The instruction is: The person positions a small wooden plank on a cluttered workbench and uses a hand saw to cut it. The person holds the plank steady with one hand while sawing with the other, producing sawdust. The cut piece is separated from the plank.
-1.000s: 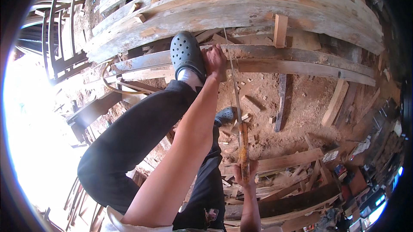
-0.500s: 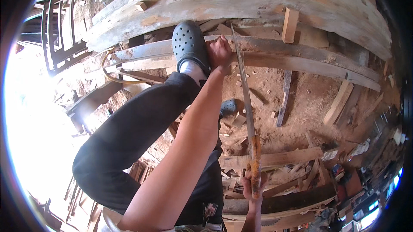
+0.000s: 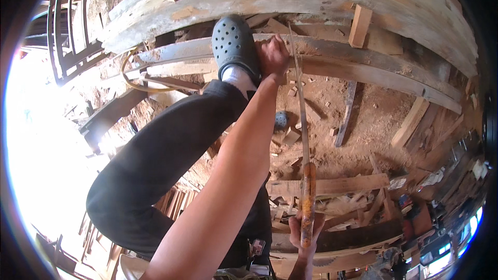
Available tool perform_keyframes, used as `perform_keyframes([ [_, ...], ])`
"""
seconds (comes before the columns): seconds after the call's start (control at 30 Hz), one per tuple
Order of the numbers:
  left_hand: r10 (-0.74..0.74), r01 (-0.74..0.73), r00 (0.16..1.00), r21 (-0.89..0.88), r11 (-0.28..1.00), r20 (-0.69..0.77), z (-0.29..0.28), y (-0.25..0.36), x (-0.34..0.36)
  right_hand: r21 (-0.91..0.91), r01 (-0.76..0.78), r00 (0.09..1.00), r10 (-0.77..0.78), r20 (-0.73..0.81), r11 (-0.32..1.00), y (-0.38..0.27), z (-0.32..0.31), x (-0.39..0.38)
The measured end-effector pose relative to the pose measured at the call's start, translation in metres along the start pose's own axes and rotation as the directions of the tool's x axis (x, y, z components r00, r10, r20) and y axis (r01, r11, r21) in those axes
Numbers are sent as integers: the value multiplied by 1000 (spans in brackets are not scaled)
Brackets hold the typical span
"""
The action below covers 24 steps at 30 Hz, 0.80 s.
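Note:
A handsaw (image 3: 303,129) with a worn orange handle runs lengthwise up the view, its thin blade crossing a long wooden board (image 3: 358,72). My right hand (image 3: 306,230), low in the view, is wrapped round the handle. At the far end, my left hand (image 3: 273,56) is closed on the same board, close to the left of the blade; its fingertips are partly hidden. Beside that hand, a foot in a grey-blue clog (image 3: 234,44) presses on the board. Where the blade meets the wood, the depth of any cut cannot be made out.
Wide pale planks (image 3: 270,0) lie stacked beyond the board, with a short wooden block (image 3: 360,25) against them. Below is a sawdust-covered floor (image 3: 373,119) strewn with offcuts. Another clog (image 3: 280,119) stands there. A yellow hoop (image 3: 124,70) lies at left, timber (image 3: 337,184) nearer.
My right hand and the saw handle have moved slightly nearer to me, the blade drawn back and turned a little. My left hand and foot keep their places on the board; the view has shifted slightly.

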<state>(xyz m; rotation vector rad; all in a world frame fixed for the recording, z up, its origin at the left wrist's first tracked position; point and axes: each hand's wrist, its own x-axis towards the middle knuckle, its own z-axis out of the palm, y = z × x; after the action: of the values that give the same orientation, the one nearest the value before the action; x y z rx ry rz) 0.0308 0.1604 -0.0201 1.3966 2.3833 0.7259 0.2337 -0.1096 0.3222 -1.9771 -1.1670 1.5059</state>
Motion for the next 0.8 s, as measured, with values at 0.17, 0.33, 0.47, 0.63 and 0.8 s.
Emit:
perform_keyframes([
  [0.17,0,-2,1000,-79,997,-26,3,0,-1,-83,-8,1000,8,-1,997,-7,-2,-5],
  [0.33,-81,83,996,-42,996,37,4,1,0,8,-89,996,89,-21,996,-12,-9,-10],
  [0.47,50,-62,990,-92,994,-130,2,0,0,-64,-56,997,52,-62,996,-17,-26,-15],
  [0.63,57,-62,996,-72,995,-68,-3,3,0,-566,444,896,-354,269,694,-27,-34,-30],
  [0.8,90,-93,990,-25,995,-104,-6,5,5,-288,198,977,-211,-14,937,-37,-33,-34],
])
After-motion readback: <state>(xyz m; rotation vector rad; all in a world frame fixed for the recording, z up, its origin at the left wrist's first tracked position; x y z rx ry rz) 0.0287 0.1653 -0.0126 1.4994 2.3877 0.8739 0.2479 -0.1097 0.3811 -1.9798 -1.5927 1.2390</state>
